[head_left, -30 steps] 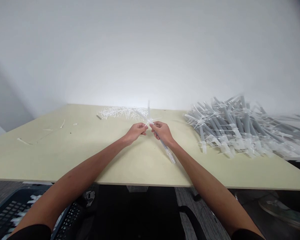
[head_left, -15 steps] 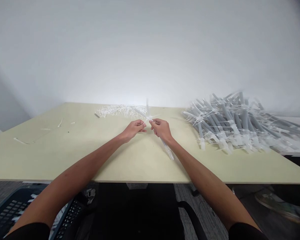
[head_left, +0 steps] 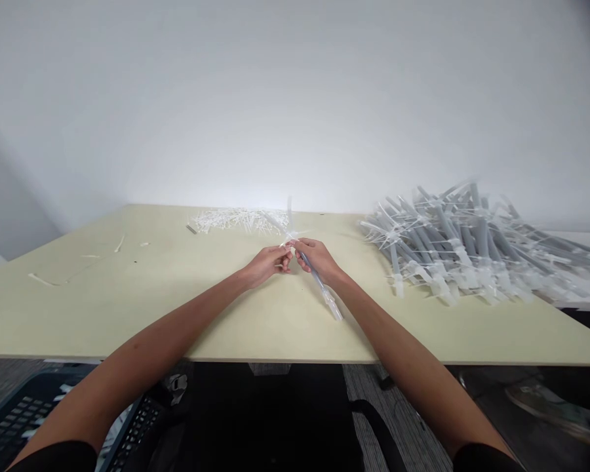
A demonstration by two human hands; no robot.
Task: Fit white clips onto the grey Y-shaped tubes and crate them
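My right hand [head_left: 317,259] is closed around a translucent grey tube assembly [head_left: 316,274], just below the joint where its branches meet. One end, with a clear fitting [head_left: 332,305], points down toward me; the other branches rise beyond my fingers. At that joint my left hand [head_left: 270,263] pinches the end of a thin white cable tie [head_left: 284,244], its fingertips touching those of my right hand. The fingers partly hide the joint and the tie.
Behind my hands lies a pile of white cable ties [head_left: 240,219]. A large heap of similar grey tube assemblies [head_left: 452,242] covers the table's right side. Loose strips [head_left: 43,280] lie at left. A dark basket [head_left: 24,400] stands below the table's left front edge.
My left hand has moved right and its fingertips now meet my right hand at the joint. The tube assembly has turned slightly, its lower end showing more.
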